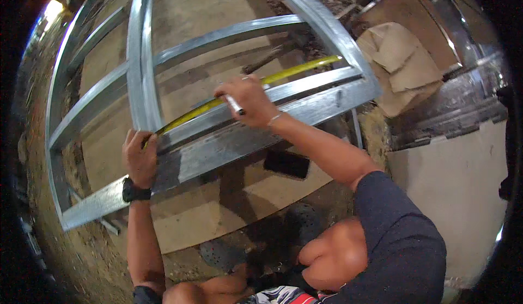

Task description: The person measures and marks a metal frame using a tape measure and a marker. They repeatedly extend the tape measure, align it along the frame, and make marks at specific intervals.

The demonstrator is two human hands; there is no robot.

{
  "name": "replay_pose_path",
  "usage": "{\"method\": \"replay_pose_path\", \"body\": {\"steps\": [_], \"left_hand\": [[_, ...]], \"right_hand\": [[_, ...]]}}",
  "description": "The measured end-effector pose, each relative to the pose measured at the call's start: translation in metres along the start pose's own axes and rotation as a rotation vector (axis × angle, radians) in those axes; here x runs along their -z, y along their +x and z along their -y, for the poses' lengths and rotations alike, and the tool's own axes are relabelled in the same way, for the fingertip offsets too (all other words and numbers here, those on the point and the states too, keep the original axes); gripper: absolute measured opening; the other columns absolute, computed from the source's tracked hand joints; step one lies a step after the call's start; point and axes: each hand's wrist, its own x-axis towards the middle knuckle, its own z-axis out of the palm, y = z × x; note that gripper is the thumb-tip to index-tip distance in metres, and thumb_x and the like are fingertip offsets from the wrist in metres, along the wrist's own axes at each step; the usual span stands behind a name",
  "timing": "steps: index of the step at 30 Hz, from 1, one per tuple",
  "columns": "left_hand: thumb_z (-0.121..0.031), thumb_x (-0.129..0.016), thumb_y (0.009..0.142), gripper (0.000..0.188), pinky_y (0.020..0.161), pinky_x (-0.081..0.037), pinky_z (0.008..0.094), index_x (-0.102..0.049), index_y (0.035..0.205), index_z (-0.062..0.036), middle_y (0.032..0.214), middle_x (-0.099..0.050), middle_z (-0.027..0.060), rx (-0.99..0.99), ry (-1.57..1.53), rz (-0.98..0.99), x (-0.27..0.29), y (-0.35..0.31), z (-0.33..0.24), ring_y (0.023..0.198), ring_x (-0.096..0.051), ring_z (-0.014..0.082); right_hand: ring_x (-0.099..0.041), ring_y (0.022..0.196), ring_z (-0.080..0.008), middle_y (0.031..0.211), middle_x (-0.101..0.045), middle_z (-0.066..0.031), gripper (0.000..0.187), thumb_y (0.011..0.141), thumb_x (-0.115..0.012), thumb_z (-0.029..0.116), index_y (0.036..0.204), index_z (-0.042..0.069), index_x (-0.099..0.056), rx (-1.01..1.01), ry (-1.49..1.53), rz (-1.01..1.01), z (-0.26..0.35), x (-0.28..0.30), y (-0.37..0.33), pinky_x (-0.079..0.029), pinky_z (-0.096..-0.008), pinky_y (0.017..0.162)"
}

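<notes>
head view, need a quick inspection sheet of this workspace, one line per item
surface: bare concrete slab with dirt at its near edge
job's things: grey metal frame lying flat; yellow tape measure stretched along its rail
clutter: torn cardboard beyond the frame's right end; dark flat object under the frame
grippers: left hand presses the tape's near end on the rail; right hand holds a white marker at the tape
cables: nothing seen
surroundings: dim metal stock at right, unclear

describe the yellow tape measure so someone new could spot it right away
Find the big grey metal frame lying over the floor. Along its near rail runs a thin yellow tape, from the left hand past the right hand. It is the only bright yellow strip there.
</notes>
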Motion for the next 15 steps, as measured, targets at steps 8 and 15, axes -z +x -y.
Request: {"method": "replay_pose_path", "body": {"steps": [8,15], "left_hand": [[-0.010,-0.076,0.097,0.012,0.082,-0.051,0.0356,-0.074,0.101,0.0013,0.096,-0.067,0.0119,-0.077,-0.008,0.057,0.000,0.015,0.001,0.089,-0.066,0.0253],[-0.011,-0.076,0.098,0.012,0.083,-0.052,0.0361,-0.074,0.101,0.0003,0.097,-0.068,0.0119,-0.074,0.014,0.071,0.002,0.016,0.012,0.091,-0.067,0.0262]], "right_hand": [[-0.065,0.118,-0.0303,0.118,-0.066,-0.0045,0.055,0.071,-0.091,0.011,0.119,0.025,-0.067,-0.086,0.016,0.058,-0.006,0.012,-0.005,-0.042,-0.0465,0.102],[-0.065,0.119,-0.0304,0.120,-0.068,-0.0042,0.056,0.072,-0.089,0.012,0.122,0.024,-0.066,-0.052,0.000,-0.007,-0.017,0.006,-0.008,-0.041,-0.0468,0.103]]}}
